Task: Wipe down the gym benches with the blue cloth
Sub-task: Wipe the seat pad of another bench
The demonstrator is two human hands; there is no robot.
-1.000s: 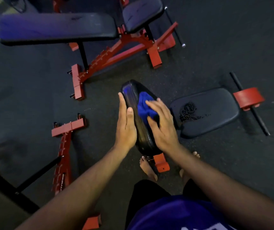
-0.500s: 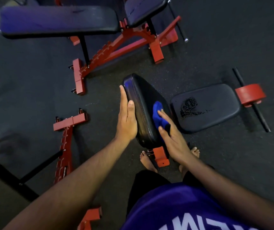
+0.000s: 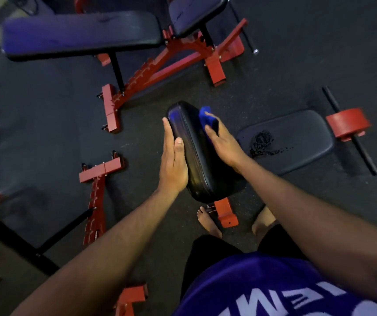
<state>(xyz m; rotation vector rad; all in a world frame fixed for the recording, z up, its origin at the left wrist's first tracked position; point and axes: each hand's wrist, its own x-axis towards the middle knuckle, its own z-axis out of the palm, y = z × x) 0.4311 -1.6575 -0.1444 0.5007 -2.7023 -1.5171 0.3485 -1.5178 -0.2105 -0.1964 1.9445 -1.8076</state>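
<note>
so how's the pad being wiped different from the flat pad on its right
The tilted pad stands raised at a steep angle, with the left hand flat against one side and the right hand pressing the blue cloth on the other; the flat pad lies level and untouched. The flat pad carries dark crumbly debris; the tilted pad looks glossy and clean. Both are black padded upholstery.

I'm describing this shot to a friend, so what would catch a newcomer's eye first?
At center, the left hand rests flat against a tilted black bench pad while the right hand presses a blue cloth on its far side. Right of it, another pad carries a dark crumbly patch.
</note>
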